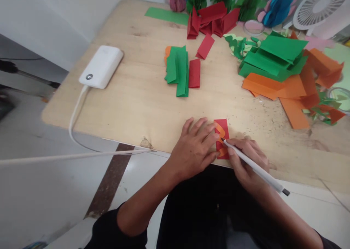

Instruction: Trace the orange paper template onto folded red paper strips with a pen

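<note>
Close to the table's front edge lies a small red paper piece (223,126), with an orange cut-out paper shape (220,129) on top of it. My left hand (193,148) lies flat with fingers spread, its fingertips on the orange shape and the red paper's left side. My right hand (250,161) is closed round a white pencil (254,166). The pencil's dark tip is at the edge of the orange shape. Part of the orange shape is hidden under my left fingers.
Folded green paper strips (177,70) and red paper (194,73) lie farther up. Stacks of green (281,55) and orange paper (294,112) sit at right. A white power bank (101,66) with a cable is at left. A fan (319,8) stands at the back right.
</note>
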Demonstrator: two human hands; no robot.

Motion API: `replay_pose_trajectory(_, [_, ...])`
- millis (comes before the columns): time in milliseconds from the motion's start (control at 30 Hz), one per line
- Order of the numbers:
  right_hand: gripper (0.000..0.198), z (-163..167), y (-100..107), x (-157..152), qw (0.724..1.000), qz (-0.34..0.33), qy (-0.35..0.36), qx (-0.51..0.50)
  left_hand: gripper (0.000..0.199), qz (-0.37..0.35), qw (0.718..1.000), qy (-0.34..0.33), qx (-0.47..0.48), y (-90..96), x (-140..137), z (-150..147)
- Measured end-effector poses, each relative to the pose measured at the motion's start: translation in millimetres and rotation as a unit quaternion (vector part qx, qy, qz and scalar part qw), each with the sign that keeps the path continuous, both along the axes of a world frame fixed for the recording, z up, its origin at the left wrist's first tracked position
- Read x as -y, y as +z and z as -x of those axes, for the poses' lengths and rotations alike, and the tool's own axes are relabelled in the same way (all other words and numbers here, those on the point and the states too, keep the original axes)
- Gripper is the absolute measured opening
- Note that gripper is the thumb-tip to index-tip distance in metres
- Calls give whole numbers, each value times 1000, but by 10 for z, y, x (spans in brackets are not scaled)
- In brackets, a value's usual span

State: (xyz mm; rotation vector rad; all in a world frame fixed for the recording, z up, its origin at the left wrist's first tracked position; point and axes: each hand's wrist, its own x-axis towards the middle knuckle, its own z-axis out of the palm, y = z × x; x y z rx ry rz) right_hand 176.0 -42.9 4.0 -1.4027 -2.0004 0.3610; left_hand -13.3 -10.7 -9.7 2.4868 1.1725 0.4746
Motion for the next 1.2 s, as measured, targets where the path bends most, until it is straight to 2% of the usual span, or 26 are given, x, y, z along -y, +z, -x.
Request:
replay_pose_trajectory(133, [11, 8, 32, -13, 1000, 0, -8, -3, 35, -4, 1000, 2, 4, -8, 0, 0])
replay_pose_trajectory(367, [9, 25, 69, -58, 998, 43, -30, -37, 34, 0, 1000, 3, 10, -6, 1, -1])
replay_pose_trajectory(1200, [10, 74, 43, -90, 999, 30, -23, -28, 33, 3, 1000, 3, 8, -7, -2, 6])
